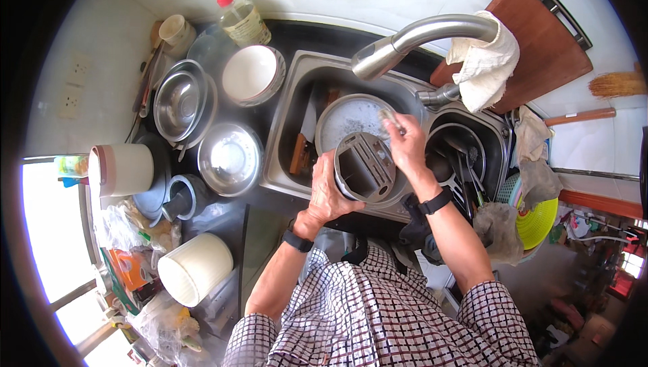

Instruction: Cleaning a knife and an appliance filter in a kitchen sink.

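My left hand (326,189) grips the side of a round knife holder (372,189) with a slotted grey top. The holder is tilted over the sink (276,164), its openings facing me. Pinched in my right hand (407,144) is a small pale scrubbing pad or cloth (387,115), just above the holder; its exact kind is unclear. Beneath both hands a round basin (324,114) of cloudy water stands in the large sink bowl, partly hidden by the holder. Left of the basin lie a wide knife blade (309,121) and wooden knife handles (298,154).
A steel faucet (420,35) with a draped cloth (483,63) arches over the sink. Pots and utensils (463,174) crowd the smaller bowl. Steel bowls (230,159), stacked white bowls (250,76) and a mortar (190,197) stand left. A wooden cutting board (526,48) leans behind.
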Available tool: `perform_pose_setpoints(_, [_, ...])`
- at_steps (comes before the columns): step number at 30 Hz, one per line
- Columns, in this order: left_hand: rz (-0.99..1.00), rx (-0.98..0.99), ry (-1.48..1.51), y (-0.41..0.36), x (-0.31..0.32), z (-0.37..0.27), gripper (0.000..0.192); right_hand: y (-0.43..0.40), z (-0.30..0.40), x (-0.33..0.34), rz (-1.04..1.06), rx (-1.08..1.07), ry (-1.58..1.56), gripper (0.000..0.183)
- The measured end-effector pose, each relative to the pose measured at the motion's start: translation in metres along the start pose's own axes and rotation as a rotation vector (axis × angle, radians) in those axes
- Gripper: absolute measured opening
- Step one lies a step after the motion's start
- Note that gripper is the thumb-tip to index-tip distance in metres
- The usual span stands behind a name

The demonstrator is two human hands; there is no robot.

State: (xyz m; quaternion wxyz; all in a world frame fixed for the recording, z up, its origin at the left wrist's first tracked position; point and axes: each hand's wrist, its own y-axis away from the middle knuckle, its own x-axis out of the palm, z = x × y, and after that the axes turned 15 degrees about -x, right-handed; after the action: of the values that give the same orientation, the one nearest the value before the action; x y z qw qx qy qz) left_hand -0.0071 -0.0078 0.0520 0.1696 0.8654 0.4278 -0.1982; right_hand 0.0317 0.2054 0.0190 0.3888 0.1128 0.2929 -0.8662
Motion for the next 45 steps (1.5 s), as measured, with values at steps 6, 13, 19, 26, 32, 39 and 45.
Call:
perform_pose_setpoints(6, [-0.065,0.018,-0.177,0.005,0.011,-0.003,0.106,0.021,0.073,0.021,0.112,-0.121,-0.053,0.025])
perform_pose_setpoints(13, [-0.083,0.064,-0.205,0.013,0.009,-0.014,0.103,0.014,0.079,-0.003,0.198,-0.135,-0.146,0.02])
perform_pose_setpoints(19, [-0.226,0.071,-0.285,0.017,0.025,-0.01,0.094,0.031,0.102,0.003,0.165,-0.299,-0.112,0.023])
perform_pose_setpoints(26, [-0.182,-0.132,-0.408,0.042,-0.006,-0.04,0.105,0.041,0.055,-0.005,0.041,-0.053,-0.268,0.016])
perform_pose_setpoints(32, [-0.167,-0.315,-0.442,0.069,-0.005,-0.006,0.101,0.074,0.044,-0.003,0.196,0.123,-0.312,0.018])
perform_pose_setpoints(39, [-0.183,-0.401,-0.528,0.067,0.015,0.023,0.108,0.089,0.053,0.031,0.258,0.074,-0.366,0.019])
perform_pose_setpoints(45, [-0.187,-0.407,-0.501,0.067,0.018,0.035,0.107,0.086,0.059,0.07,0.369,-0.01,-0.437,0.018])
